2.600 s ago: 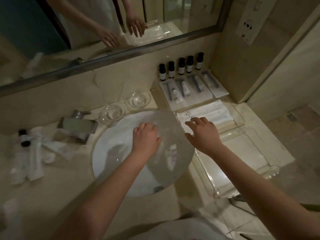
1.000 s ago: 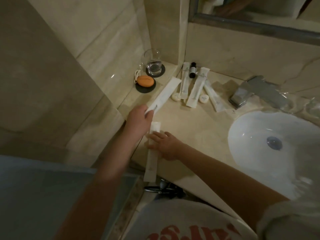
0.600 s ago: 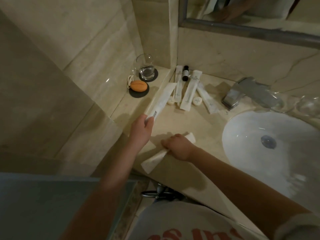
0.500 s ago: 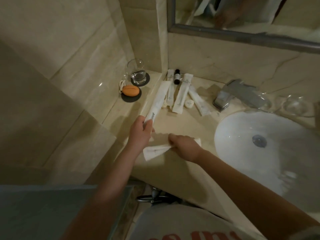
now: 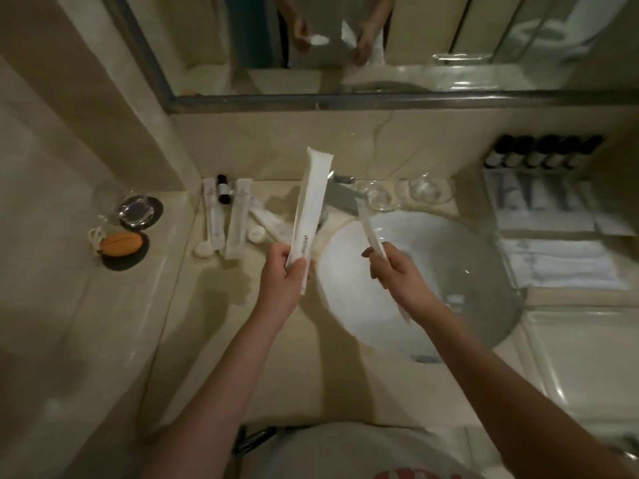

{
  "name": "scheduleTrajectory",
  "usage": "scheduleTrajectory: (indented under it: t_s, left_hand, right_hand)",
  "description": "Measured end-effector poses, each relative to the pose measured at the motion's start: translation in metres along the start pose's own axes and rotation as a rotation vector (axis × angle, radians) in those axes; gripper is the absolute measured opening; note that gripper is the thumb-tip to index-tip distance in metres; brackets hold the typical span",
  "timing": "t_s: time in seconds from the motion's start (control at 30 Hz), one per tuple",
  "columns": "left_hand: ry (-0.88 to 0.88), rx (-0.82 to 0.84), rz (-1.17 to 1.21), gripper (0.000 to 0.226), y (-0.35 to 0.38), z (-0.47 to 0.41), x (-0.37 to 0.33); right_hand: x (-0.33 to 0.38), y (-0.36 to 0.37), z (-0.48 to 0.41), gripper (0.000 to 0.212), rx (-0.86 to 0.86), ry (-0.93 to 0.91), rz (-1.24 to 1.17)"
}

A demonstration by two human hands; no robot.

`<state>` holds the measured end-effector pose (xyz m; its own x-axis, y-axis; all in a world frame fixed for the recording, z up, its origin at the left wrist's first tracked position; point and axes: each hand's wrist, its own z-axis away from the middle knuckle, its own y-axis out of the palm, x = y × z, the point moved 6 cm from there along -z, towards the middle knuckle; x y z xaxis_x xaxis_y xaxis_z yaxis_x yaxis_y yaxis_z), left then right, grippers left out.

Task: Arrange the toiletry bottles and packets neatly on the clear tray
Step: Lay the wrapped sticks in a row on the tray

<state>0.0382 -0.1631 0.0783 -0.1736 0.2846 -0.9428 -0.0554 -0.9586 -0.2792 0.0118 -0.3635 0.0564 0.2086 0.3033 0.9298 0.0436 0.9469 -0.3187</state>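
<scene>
Over the sink [image 5: 435, 278], the left hand [image 5: 283, 271] grips a long packet [image 5: 311, 209]; the right hand [image 5: 394, 267] pinches a slim packet [image 5: 370, 229]. More packets [image 5: 238, 219] and a bottle [image 5: 223, 190] lie far left; the tray [image 5: 587, 357], right, awaits them, so much looks undone

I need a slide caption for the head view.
Left hand holds a wide packet, right hand a thin packet, by the sink.

White packet [image 5: 311, 209], orange soap [image 5: 121, 244], black-capped bottles [image 5: 543, 152] (dark).
</scene>
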Motion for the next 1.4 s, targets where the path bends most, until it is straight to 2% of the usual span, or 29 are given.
scheduleTrajectory:
  t_s: [0.07,0.13,0.4,0.5,0.67,0.77,0.8,0.93,1.0,1.07,1.1,1.2,1.3,1.4]
  left_hand:
    - [0.011,0.066,-0.019,0.016,0.032,0.001,-0.009]
    - [0.005,0.136,-0.045,0.020,0.064,0.003,-0.014]
    - [0.000,0.355,-0.194,0.022,0.173,0.009,-0.031]
    - [-0.034,0.386,-0.240,0.014,0.214,0.010,-0.036]
    - [-0.056,0.437,-0.252,0.014,0.277,0.013,-0.040]
    - [-0.029,0.496,-0.274,0.013,0.307,0.017,-0.046]
    - [-0.016,0.506,-0.277,0.011,0.316,0.018,-0.048]
    - [0.043,0.507,-0.341,0.011,0.344,0.018,-0.061]
    - [0.071,0.502,-0.380,0.013,0.355,0.017,-0.065]
    - [0.080,0.501,-0.388,0.014,0.364,0.016,-0.065]
    - [0.073,0.500,-0.380,0.012,0.367,0.016,-0.064]
    - [0.029,0.490,-0.326,0.013,0.380,0.014,-0.062]
    - [-0.039,0.526,-0.221,0.025,0.396,0.014,-0.061]
    - [-0.084,0.566,-0.197,0.026,0.407,0.015,-0.057]
  right_hand:
    - [0.000,-0.033,0.010,0.024,-0.053,0.034,-0.201]
    - [-0.002,-0.065,0.018,0.028,-0.124,0.054,-0.282]
    - [-0.055,-0.186,0.036,0.033,-0.495,0.142,-0.296]
    - [-0.080,-0.220,0.048,0.032,-0.566,0.204,-0.371]
    - [-0.113,-0.284,0.068,0.032,-0.715,0.217,-0.370]
    - [-0.131,-0.322,0.074,0.017,-0.801,0.239,-0.376]
    - [-0.136,-0.332,0.073,0.011,-0.805,0.242,-0.402]
    - [-0.155,-0.349,0.064,0.035,-0.655,0.270,-0.472]
    - [-0.163,-0.350,0.061,0.031,-0.605,0.305,-0.488]
    - [-0.167,-0.352,0.060,0.011,-0.635,0.316,-0.515]
    - [-0.167,-0.353,0.060,0.009,-0.681,0.329,-0.545]
    - [-0.163,-0.350,0.057,0.008,-0.763,0.356,-0.686]
    - [-0.156,-0.337,0.052,0.011,-0.710,0.377,-0.750]
    - [-0.155,-0.330,0.049,0.018,-0.709,0.370,-0.802]
